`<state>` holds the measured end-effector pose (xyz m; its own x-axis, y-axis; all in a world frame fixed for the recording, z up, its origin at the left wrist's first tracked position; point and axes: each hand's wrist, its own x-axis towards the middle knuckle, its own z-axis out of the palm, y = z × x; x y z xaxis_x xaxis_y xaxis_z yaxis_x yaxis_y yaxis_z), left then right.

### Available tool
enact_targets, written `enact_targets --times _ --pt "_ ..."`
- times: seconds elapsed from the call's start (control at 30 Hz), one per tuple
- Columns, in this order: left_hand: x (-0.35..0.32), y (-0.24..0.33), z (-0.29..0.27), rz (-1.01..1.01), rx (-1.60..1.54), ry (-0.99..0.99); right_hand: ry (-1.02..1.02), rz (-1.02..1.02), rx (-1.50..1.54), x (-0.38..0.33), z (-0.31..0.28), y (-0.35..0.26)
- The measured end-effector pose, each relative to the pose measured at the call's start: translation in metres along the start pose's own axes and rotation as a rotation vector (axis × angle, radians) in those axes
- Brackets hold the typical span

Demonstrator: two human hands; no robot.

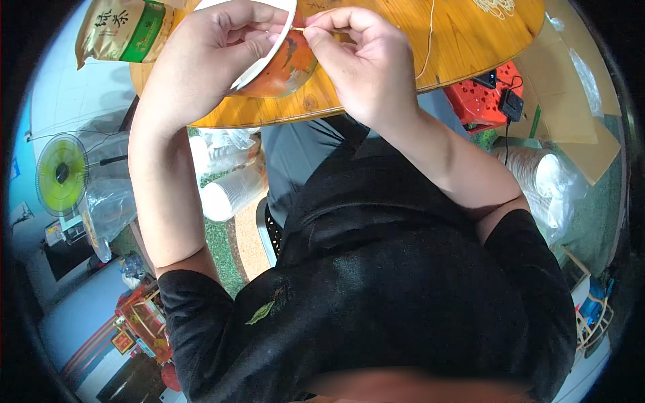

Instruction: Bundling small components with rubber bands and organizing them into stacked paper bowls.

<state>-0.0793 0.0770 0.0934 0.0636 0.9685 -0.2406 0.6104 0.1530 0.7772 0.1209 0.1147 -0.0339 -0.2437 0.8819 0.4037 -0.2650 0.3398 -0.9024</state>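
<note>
My left hand (215,50) grips the white rim of an orange paper bowl (285,67), holding it tilted over the near edge of a round wooden table (463,40). My right hand (366,64) is pinched on a thin pale string (427,40) right at the bowl's rim, fingertips of both hands almost touching. The string runs up and away across the tabletop. The bowl's inside is hidden from me.
A gold and green foil packet (124,28) lies at the table's left. Sleeves of stacked white paper bowls (232,191) sit under the table, and more (544,181) on the right. A red crate (480,101), flat cardboard (571,101) and a green fan (62,173) stand around.
</note>
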Motion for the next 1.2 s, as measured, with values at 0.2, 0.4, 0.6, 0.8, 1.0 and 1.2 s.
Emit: enact_targets --times 0.2,0.4,0.6,0.8,1.0,1.2 --pt "0.009 -0.008 -0.001 0.165 -0.008 -0.049 0.015 0.067 -0.005 0.002 0.001 -0.021" --pt "0.012 -0.01 -0.004 0.206 0.209 -0.006 0.024 0.007 -0.1 0.003 0.002 -0.017" --pt "0.0 0.024 0.014 -0.077 0.206 0.096 -0.101 0.023 -0.07 0.003 -0.002 -0.005" --pt "-0.024 0.008 0.013 0.247 0.165 0.348 -0.187 0.015 0.005 0.002 -0.003 -0.016" --pt "-0.023 0.007 0.044 0.437 -0.086 0.429 -0.163 -0.114 -0.068 0.005 -0.002 -0.019" --pt "-0.022 0.003 0.042 0.346 -0.173 0.375 -0.22 -0.083 -0.09 0.009 -0.015 -0.026"
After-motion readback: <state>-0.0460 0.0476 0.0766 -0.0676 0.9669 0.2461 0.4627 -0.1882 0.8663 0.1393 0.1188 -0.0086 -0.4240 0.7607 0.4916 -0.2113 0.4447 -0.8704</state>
